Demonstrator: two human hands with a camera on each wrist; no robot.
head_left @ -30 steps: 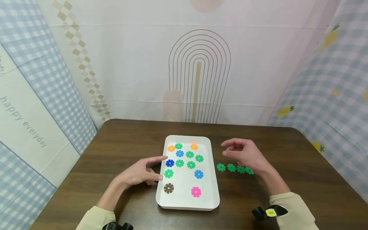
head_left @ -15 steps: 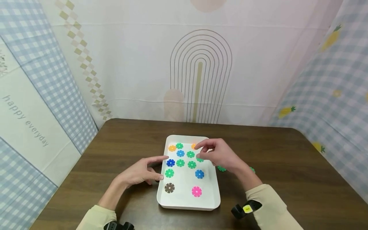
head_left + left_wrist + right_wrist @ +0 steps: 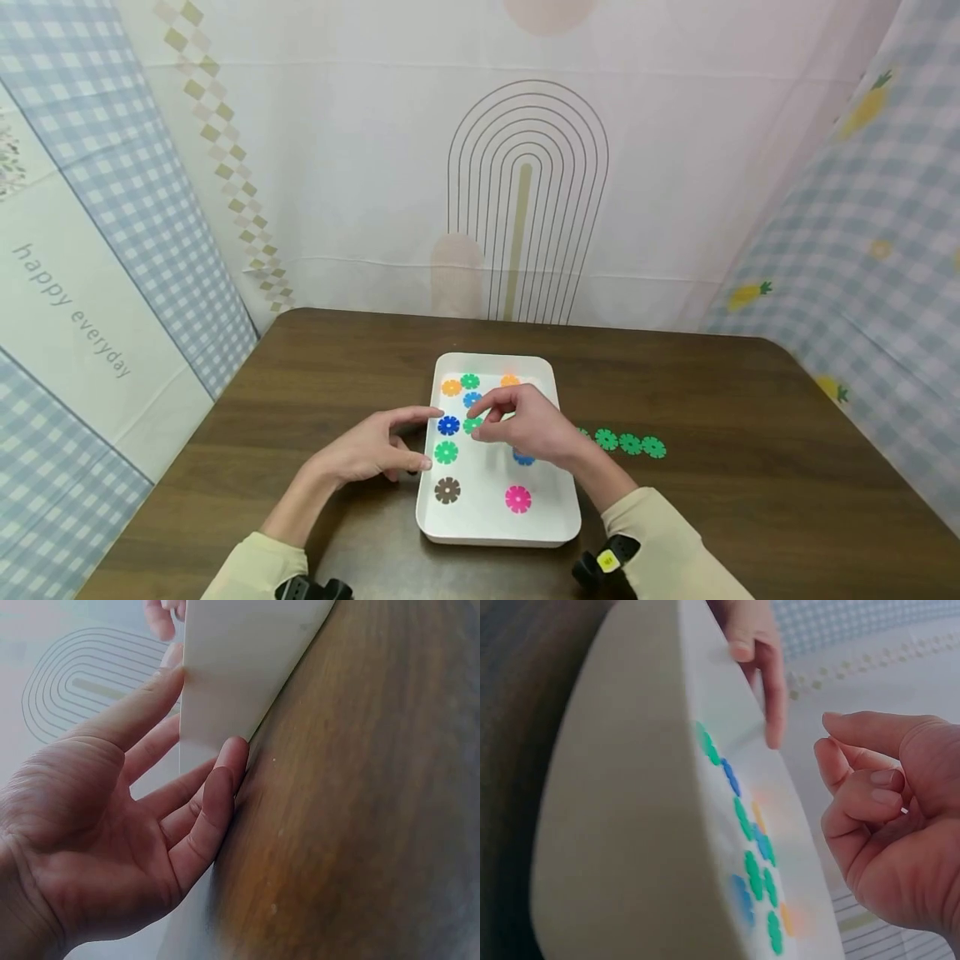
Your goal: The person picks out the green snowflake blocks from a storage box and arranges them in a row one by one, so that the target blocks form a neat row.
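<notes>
A white tray (image 3: 483,504) holds flat notched plastic discs: a brown disc (image 3: 447,490), a pink disc (image 3: 518,499), a dark blue disc (image 3: 448,425), and several green, orange and lighter blue ones. My left hand (image 3: 367,454) touches the tray's left side, thumb and index finger at the rim; in the left wrist view, other fingers rest against its outer wall. Over the middle of the tray hovers my right hand (image 3: 528,421), thumb and index tips apart, other fingers loosely curled. Nothing shows between its fingers (image 3: 855,814). It hides some discs in the head view.
A row of green discs (image 3: 630,443) lies on the brown wooden table (image 3: 735,467), right of the tray; my right hand and wrist partly cover its near end. Patterned cloth (image 3: 360,167) hangs behind the table and at both sides.
My right hand has moved left, from above the green row on the table to over the tray's middle, and a little lower. The left hand has stayed at the tray's side.
</notes>
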